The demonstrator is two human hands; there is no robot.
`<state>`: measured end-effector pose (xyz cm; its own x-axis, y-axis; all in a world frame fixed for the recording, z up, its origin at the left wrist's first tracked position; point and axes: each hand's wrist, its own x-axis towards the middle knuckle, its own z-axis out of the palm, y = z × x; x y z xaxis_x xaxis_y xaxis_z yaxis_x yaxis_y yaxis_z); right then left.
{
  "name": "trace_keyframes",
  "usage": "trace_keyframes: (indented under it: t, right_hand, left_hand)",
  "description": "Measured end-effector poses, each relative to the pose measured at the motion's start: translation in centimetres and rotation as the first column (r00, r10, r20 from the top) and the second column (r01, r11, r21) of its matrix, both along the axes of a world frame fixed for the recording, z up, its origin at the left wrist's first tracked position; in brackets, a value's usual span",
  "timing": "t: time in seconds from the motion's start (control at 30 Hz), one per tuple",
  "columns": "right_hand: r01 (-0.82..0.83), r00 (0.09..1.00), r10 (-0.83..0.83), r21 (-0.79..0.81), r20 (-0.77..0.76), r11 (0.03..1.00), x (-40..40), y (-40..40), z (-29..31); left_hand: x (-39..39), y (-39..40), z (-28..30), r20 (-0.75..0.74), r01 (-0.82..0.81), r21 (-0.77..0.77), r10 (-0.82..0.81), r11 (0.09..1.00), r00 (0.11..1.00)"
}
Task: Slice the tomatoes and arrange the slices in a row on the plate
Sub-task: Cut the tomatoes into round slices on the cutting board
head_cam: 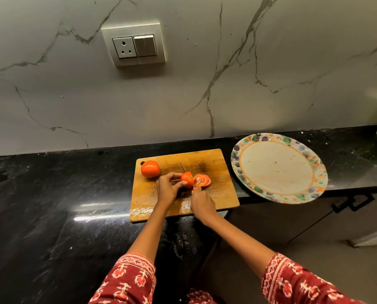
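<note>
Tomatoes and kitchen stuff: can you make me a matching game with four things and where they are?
Things:
1. whole tomato
2. plate
3. knife
4. wall socket

Places:
A. on the marble wall
B. in the right hand, cutting the tomato that the left hand holds
C. far left corner of the cutting board
D. on the counter, right of the board

Pairs: 1-C, 2-D, 3-B, 4-A

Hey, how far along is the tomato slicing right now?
Early. Done: a couple of slices lie on the cutting board. In hand: left hand steadies the cut tomato, right hand works the knife. Left: the whole tomato; the plate holds no slices.
</note>
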<state>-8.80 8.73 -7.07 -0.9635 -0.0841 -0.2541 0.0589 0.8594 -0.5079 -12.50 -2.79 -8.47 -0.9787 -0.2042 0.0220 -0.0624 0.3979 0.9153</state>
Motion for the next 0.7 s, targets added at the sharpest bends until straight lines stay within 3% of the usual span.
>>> trace_keyframes:
  t: [0.23,0.4,0.7]
  right_hand:
    - [-0.002,1.0,0.001,0.018,0.025,1.0,-0.4,-0.2,0.3]
    - [-0.008,0.996,0.007,0.018,0.087,1.0,-1.1,-0.5,1.0]
    - [-0.156,0.988,0.156,0.133,0.012,0.979,1.2,2.0,-0.1]
  left_hand:
    - [0.2,0.4,0.3,-0.05,0.078,-0.144,-0.086,0.987,0.995]
    - [0.0,0.6,-0.1,-0.092,0.046,-0.196,-0.065,0.979,0.994]
    - [-0.9,0.0,0.1,-0.019,-0.027,-0.084,0.025,0.996,0.999]
